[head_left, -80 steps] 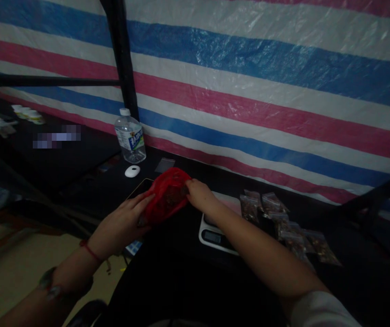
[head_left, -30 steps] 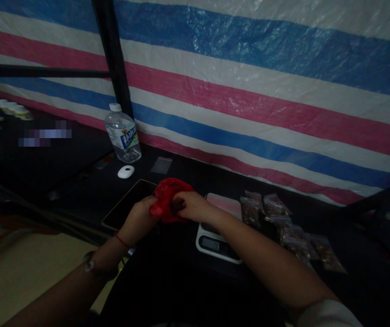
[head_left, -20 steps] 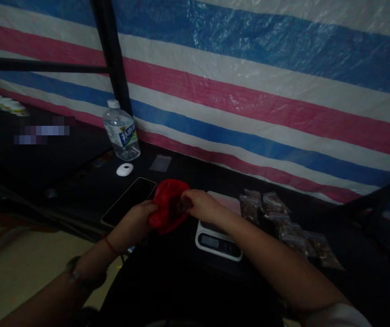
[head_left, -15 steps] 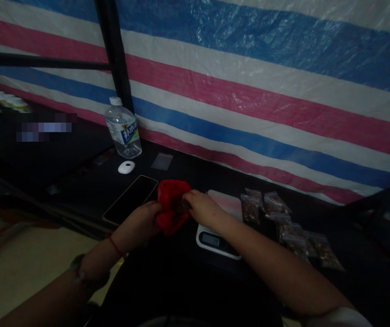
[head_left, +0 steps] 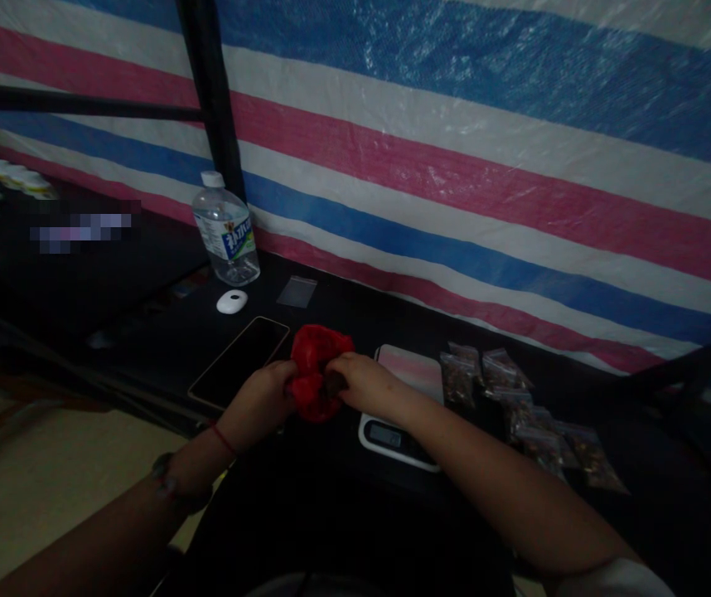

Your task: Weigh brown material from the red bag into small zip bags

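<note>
A crumpled red plastic bag (head_left: pixel 311 348) is between my hands, its mouth facing up. My left hand (head_left: pixel 273 388) is closed on the bag's left edge. At the right side of its mouth, my right hand (head_left: pixel 355 380) has its fingers bent together. Something small and dark brown shows under those fingertips, too dim to name. Just right of the bag is a white kitchen scale (head_left: pixel 408 373) with a lit display, partly covered by my right forearm. A phone (head_left: pixel 240 361) lies flat beside my left hand, its screen dark.
Several filled zip bags (head_left: pixel 539 439) lie right of the scale. Behind the phone are a white oval object (head_left: pixel 232 301), a flat clear zip bag (head_left: pixel 297 292) and a large clear bottle (head_left: pixel 226 232). A black post (head_left: pixel 212 99) rises before a striped tarp (head_left: pixel 455 166).
The red bag has bunched up and tilted slightly. My right hand has shifted a little left and down at its mouth; my left hand still holds its edge.
</note>
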Demonstrator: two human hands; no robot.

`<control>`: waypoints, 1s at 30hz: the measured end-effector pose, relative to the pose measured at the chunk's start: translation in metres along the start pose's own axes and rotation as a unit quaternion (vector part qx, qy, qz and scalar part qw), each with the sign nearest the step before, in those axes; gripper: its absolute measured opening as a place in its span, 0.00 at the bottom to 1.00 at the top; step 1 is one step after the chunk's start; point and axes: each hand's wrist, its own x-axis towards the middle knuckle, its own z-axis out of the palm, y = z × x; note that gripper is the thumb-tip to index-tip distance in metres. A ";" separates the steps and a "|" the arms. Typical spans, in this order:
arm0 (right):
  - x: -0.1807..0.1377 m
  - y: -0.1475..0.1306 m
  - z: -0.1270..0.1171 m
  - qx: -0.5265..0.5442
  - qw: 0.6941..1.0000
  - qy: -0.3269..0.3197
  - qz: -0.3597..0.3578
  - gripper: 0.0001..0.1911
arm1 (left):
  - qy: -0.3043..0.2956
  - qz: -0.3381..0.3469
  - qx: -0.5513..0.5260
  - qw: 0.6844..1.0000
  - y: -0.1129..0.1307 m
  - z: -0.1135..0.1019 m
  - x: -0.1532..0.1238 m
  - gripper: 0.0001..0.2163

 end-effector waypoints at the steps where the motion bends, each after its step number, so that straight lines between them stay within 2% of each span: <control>1: 0.001 -0.001 0.002 0.004 1.000 -0.001 -0.001 0.13 | -0.002 -0.004 -0.011 1.000 0.001 0.000 0.000 0.04; 4: 0.003 -0.003 0.008 0.018 1.000 0.004 0.002 0.12 | 0.004 -0.018 -0.041 0.999 0.002 0.002 -0.002 0.04; 10: 0.008 -0.005 0.018 0.061 0.996 0.034 0.054 0.18 | 0.001 -0.029 -0.173 0.985 0.000 0.010 -0.003 0.06; 13: 0.009 -0.006 0.017 0.066 0.996 0.022 0.055 0.17 | -0.007 -0.037 -0.237 0.971 -0.004 0.010 0.000 0.08; 17: 0.012 -0.006 0.011 0.091 0.995 0.013 0.042 0.15 | 0.012 -0.044 -0.294 0.955 -0.009 0.006 0.002 0.10; 20: 0.012 -0.006 0.007 0.131 0.990 0.028 0.049 0.18 | 0.029 -0.056 -0.281 0.958 -0.011 0.000 -0.001 0.11; 26: 0.010 -0.006 0.000 0.177 0.980 0.037 0.078 0.16 | 0.039 -0.074 -0.197 0.977 -0.012 -0.010 -0.005 0.17; 30: 0.009 -0.001 -0.003 0.143 0.982 0.074 0.097 0.15 | 0.026 -0.069 -0.152 0.986 -0.017 -0.015 -0.006 0.24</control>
